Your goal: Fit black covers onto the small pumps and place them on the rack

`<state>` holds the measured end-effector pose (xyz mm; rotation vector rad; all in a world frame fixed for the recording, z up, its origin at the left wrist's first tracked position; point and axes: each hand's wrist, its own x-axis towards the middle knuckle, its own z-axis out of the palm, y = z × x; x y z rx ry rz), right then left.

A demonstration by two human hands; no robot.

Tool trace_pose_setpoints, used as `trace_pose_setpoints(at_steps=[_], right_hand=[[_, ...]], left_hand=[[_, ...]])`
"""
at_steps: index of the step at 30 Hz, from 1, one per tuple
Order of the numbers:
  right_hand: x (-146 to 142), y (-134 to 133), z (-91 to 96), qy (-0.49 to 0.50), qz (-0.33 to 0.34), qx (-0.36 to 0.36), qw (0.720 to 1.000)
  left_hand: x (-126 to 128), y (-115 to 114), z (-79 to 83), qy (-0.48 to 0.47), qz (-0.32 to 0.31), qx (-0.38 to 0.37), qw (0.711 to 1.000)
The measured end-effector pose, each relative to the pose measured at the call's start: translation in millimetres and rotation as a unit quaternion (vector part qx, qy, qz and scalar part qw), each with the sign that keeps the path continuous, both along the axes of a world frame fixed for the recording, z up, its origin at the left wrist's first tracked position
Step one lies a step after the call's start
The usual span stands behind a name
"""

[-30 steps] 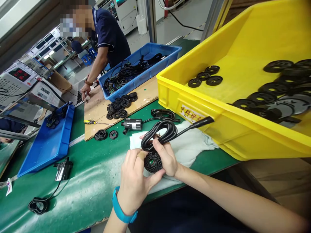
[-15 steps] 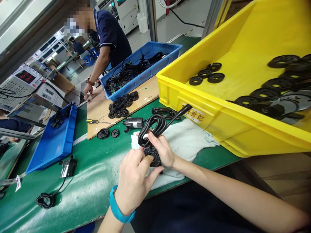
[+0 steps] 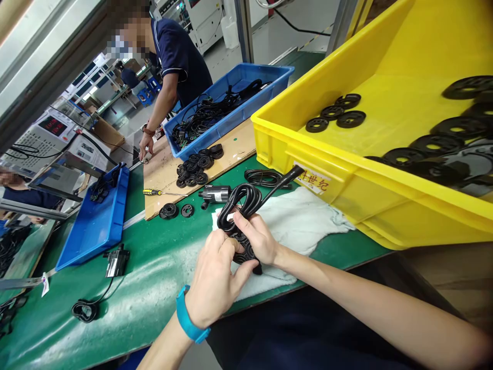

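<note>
Coiled black cable [image 3: 236,205] and a slotted black plastic disc [image 3: 246,253] are held together over a white cloth [image 3: 304,226] on the green surface [image 3: 162,267]. The left hand [image 3: 213,288] pinches the disc, while the right hand [image 3: 258,239] clasps disc and coil.

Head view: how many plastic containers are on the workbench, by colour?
Blue: 2 (a crate of black cables and a shallow tray)
Yellow: 1 (a large crate)
Total: 3
</note>
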<state>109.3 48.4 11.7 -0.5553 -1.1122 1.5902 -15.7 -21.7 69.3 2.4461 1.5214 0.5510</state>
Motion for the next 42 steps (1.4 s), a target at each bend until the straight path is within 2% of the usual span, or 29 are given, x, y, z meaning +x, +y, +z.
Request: trace_pose_setpoints(at_steps=[5, 12, 16, 20, 25, 29, 32, 34, 36, 39, 41, 42], right_hand=[[-2, -1, -1.5, 0.001, 0.005, 0.003, 1.000], [-2, 0, 0.8, 0.007, 0.004, -0.029, 1.000], [-2, 0, 0.6, 0.018, -0.008, -0.037, 0.999], [0, -1, 1.2, 0.015, 0.001, -0.032, 0.999], [3, -1, 4.1, -0.015, -0.006, -0.035, 0.999], [4, -1, 4.1, -0.012, 0.007, -0.063, 0.998], [4, 0, 3.4, 0.005, 0.049, -0.096, 0.994], [4, 0, 3.4, 0.009, 0.050, -0.103, 0.993], [3, 1, 3.8, 0.006, 0.040, -0.106, 0.994], [2, 2, 4.3, -0.001, 0.016, -0.112, 0.994], [2, 3, 4.0, -0.005, 0.003, -0.118, 0.993], [1, 2, 3.8, -0.007, -0.001, -0.121, 0.993]], left_hand=[[-3, -1, -2.2, -0.014, -0.010, -0.014, 1.000], [-7, 0, 0.9, -0.031, -0.028, -0.006, 0.999], [-9, -1, 2.8, -0.011, -0.040, -0.008, 0.999], [-9, -4, 1.8, -0.003, -0.027, 0.011, 1.000], [-13, -6, 6.6, -0.093, 0.010, -0.013, 0.996], [-32, -13, 10.1, -0.203, 0.049, -0.019, 0.978], [-52, -18, -6.4, -0.184, 0.135, 0.044, 0.973], [-65, -18, -30.6, -0.117, 0.213, 0.087, 0.966], [-76, -16, -60.4, -0.059, 0.265, 0.104, 0.957], [-91, -13, -97.8, -0.028, 0.283, 0.106, 0.953], [-96, -11, -108.3, -0.030, 0.282, 0.108, 0.953], [-97, -12, -108.2, -0.034, 0.280, 0.108, 0.953]])
